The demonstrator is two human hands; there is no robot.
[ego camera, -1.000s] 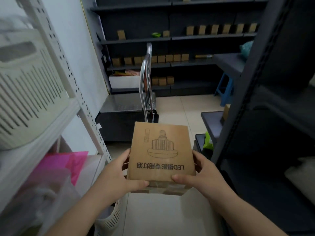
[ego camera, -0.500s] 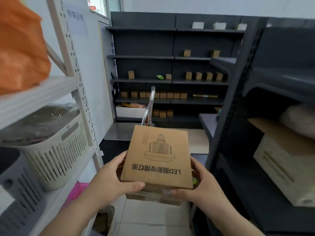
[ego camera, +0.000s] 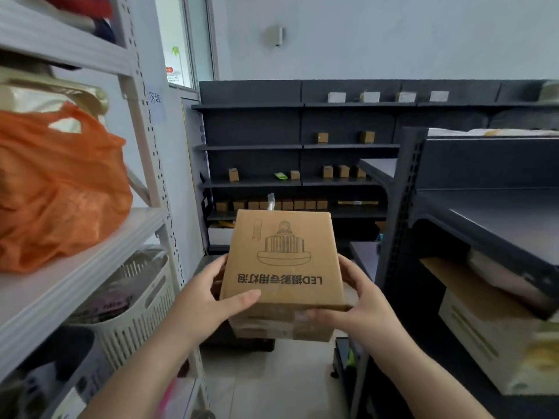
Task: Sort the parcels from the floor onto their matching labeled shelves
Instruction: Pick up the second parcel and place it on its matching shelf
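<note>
- Both hands clamp the cardboard parcel at chest height in the aisle: left hand wraps its left edge with the thumb on top, right hand cups the lower right corner.
- Best to read the parcel's label before choosing between the white shelf on the left and the dark shelf on the right, keeping it level; the printed face is upside down to the viewer.
- Matte brown card, squarish and flat-faced, with a lamp line drawing; the corners look crisp, so it should slide in flat.
- An orange plastic bag, crinkled and soft, fills the white shelf beside it.
</note>
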